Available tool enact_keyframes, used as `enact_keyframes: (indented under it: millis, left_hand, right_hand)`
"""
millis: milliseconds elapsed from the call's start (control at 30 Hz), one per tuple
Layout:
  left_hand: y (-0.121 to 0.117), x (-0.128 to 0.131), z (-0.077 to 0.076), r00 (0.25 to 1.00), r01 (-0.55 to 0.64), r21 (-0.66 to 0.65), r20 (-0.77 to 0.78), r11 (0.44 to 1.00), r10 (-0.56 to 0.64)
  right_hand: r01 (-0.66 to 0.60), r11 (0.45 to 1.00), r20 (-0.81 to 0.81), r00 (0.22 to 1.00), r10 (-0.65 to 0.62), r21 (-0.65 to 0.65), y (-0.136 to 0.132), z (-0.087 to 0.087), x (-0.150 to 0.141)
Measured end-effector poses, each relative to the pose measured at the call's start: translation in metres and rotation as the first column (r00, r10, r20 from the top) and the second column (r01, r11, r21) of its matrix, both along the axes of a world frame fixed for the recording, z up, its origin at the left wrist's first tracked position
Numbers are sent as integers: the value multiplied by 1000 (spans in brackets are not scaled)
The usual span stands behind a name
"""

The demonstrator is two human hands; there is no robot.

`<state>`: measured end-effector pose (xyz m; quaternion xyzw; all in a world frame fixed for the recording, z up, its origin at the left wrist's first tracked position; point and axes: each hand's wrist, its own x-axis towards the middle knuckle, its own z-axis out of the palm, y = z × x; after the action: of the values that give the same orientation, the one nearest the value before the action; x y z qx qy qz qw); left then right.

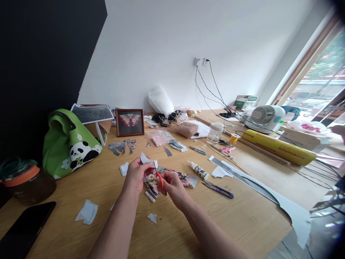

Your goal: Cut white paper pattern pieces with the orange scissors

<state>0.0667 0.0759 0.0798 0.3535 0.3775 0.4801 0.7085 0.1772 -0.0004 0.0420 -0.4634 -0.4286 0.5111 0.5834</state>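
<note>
Between the thumb and fingers of my left hand [137, 174] is a curved pale grey piece of paper or fabric [145, 159], held above the table. My right hand [171, 186] grips small orange-handled scissors [160, 180], fingers closed around the handles. Their blades reach the right end of the pale piece, near my left thumb. Below both hands lies floral fabric [188, 180], partly hidden by them. White scraps lie about: one [124, 169] left of my left hand, another [87, 212] nearer the front, and a small one [152, 217] between my forearms.
A glue bottle [198, 170] and thread snips [218, 189] lie right of my hands. Farther back stand a framed butterfly [129, 122], a glass jar [215, 132] and a fan [265, 118]. A green panda bag [71, 144], a lidded jar [27, 181] and a phone [28, 228] occupy the left.
</note>
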Motion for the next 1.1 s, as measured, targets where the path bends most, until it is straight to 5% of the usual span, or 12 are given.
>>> enact_keyframes:
  millis: [1100]
  left_hand:
    - [0, 4, -1, 1000, -7, -5, -4, 1000, 7]
  right_hand:
    - [21, 1000, 3, 1000, -21, 12, 1, -3, -1]
